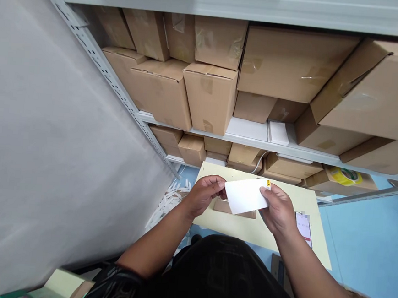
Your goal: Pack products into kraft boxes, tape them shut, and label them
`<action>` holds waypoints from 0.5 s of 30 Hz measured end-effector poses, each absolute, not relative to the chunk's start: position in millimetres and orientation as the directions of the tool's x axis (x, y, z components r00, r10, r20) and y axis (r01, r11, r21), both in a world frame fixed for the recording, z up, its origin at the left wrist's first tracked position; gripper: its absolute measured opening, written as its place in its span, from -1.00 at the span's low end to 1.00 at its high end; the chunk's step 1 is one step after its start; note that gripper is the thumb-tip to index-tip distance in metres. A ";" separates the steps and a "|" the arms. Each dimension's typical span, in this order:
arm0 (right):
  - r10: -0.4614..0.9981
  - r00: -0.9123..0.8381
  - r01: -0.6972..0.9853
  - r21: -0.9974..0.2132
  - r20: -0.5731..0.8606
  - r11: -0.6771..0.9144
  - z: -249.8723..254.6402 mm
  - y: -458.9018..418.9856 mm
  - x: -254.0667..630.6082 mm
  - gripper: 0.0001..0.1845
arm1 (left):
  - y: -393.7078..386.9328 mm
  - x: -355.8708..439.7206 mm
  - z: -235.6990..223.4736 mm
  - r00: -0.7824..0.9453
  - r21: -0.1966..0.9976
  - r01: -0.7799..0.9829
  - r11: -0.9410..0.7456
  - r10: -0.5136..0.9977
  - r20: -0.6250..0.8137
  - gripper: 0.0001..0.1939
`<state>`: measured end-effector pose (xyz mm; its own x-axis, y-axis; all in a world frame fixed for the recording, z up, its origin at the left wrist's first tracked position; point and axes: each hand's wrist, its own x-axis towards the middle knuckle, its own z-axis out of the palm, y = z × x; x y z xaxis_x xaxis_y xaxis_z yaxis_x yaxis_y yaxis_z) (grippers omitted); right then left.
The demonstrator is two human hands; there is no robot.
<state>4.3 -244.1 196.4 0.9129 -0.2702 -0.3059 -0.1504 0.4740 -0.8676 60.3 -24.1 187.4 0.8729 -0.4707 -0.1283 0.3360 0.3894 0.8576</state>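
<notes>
- your left hand (208,190) pinches the upper-left corner of the white label (243,196)
- your right hand (279,207) pinches its right end
- label held above the cardboard box (220,206) on your desk (210,219)

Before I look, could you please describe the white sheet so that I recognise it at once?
Find the pale yellow table by the shelves. Above it, between the left hand and right hand, is the white sheet. Unlike the white stack on the shelf, it shows a small yellow patch at one corner.
</notes>
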 end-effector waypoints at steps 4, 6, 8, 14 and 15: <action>-0.244 0.913 -0.180 -0.859 -0.328 0.479 197.8 -242.0 6.9 -0.61 | -21.9 61.9 184.9 0.867 0.832 0.364 0.420 -0.480 -0.137 -0.69; -0.238 0.911 -0.187 -0.854 -0.335 0.486 197.5 -242.0 8.2 -0.62 | -21.7 62.7 183.9 0.865 0.822 0.377 0.426 -0.479 -0.149 -0.69; -0.235 0.909 -0.192 -0.846 -0.344 0.497 196.9 -242.3 9.3 -0.63 | -22.1 63.4 183.0 0.862 0.815 0.388 0.430 -0.482 -0.157 -0.68; -0.230 0.903 -0.212 -0.842 -0.363 0.496 193.8 -243.5 11.1 -0.62 | -24.2 65.2 181.0 0.848 0.790 0.413 0.454 -0.507 -0.152 -0.67; -0.230 0.903 -0.214 -0.843 -0.364 0.494 192.8 -243.7 11.2 -0.62 | -24.5 65.3 180.9 0.845 0.785 0.417 0.458 -0.513 -0.149 -0.67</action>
